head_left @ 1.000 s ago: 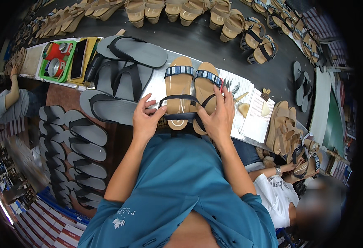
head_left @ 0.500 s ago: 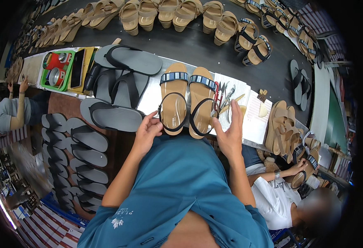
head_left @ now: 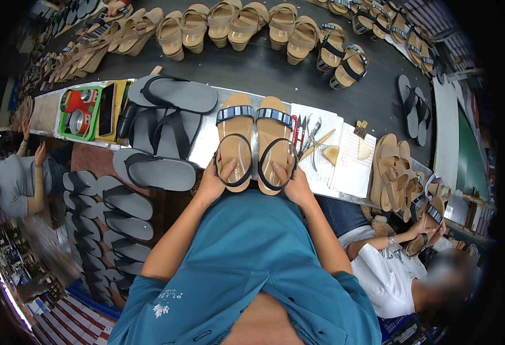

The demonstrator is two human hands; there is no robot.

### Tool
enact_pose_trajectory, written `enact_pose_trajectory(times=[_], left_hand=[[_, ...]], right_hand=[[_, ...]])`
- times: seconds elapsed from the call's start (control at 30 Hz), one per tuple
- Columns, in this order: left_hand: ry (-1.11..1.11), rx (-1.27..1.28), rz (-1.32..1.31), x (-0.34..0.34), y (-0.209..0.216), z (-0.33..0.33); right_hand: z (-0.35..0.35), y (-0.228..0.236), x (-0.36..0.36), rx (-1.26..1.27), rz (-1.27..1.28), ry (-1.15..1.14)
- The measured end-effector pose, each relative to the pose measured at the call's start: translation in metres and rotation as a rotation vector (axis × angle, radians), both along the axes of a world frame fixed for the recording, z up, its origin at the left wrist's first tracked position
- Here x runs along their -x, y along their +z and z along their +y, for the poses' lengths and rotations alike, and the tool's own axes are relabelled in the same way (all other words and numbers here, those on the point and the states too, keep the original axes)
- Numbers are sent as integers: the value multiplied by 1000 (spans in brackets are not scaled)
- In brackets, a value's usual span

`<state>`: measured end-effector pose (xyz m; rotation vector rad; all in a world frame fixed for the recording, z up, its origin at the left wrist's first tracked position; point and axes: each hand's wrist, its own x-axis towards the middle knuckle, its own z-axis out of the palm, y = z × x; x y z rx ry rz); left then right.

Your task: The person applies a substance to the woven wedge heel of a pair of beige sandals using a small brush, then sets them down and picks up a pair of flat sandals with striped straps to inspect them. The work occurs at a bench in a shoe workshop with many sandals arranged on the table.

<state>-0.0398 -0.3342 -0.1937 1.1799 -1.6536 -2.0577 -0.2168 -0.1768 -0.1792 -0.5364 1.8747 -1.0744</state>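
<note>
Two tan sandals with patterned blue-and-white toe bands and black heel straps stand side by side in front of me, toes pointing away. My left hand (head_left: 211, 184) is closed round the heel of the left sandal (head_left: 235, 126), its thumb on the insole inside the strap loop. Likewise, my right hand (head_left: 297, 185) grips the heel of the right sandal (head_left: 273, 129), thumb on its footbed. The fingers under both soles are hidden. Beside the right sandal lie red-handled pliers or cutters (head_left: 294, 130) and other slim tools on printed paper sheets (head_left: 344, 175).
Grey flip-flops (head_left: 172, 172) are stacked left of the sandals, near a green basket (head_left: 96, 115) of tins. A dark conveyor belt (head_left: 252, 72) beyond carries rows of sandals. At right, a co-worker in a white shirt (head_left: 387, 276) handles a sandal; another person (head_left: 14, 181) is at far left.
Both hands have closed on the sandal heels, thumbs now inside the straps; the right hand was open beside its sandal before. The sandals sit slightly farther left in view.
</note>
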Motion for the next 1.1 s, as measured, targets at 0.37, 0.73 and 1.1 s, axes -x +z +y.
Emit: enact_pose_trajectory(times=[0.37, 0.73, 1.1], left_hand=[[13, 461, -153, -14, 40, 9], [390, 224, 174, -25, 90, -24], [485, 209, 191, -52, 142, -14]], right_hand=[[60, 9, 59, -206, 74, 92], [17, 12, 75, -270, 804, -12], [-25, 4, 76, -209, 797, 54]])
